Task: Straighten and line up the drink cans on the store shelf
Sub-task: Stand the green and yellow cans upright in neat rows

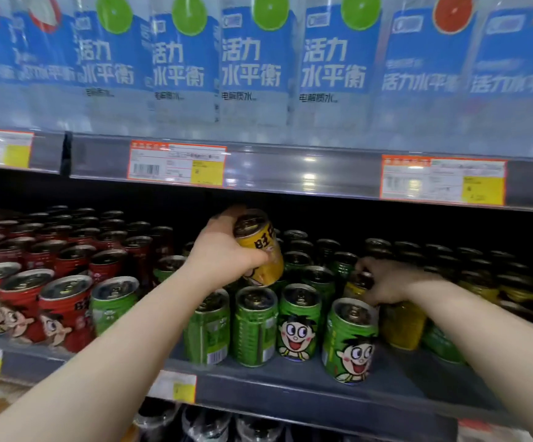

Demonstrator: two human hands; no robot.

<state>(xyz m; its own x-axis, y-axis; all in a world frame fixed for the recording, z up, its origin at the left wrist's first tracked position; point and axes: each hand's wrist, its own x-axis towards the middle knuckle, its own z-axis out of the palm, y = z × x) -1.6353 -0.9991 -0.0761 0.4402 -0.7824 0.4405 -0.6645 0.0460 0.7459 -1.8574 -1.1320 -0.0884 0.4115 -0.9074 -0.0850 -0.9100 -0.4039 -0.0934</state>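
My left hand [223, 253] holds a yellow can [263, 250] tilted in the air above the green cans [255, 327] on the middle shelf [290, 387]. My right hand [386, 283] reaches further right and grips the top of another yellow can [356, 287] that stands among the green ones. The front green cans face different ways: two show the cartoon face, two show the barcode side. Red cans [64, 311] fill the shelf's left part, and more yellow cans [402, 323] stand to the right.
Above, a shelf carries large blue-labelled water bottles [252, 59], with price tags [175, 164] on its front rail. That rail hangs low over the cans. Dark bottles [207, 425] show on the shelf below. The can shelf's front edge has bare space at right.
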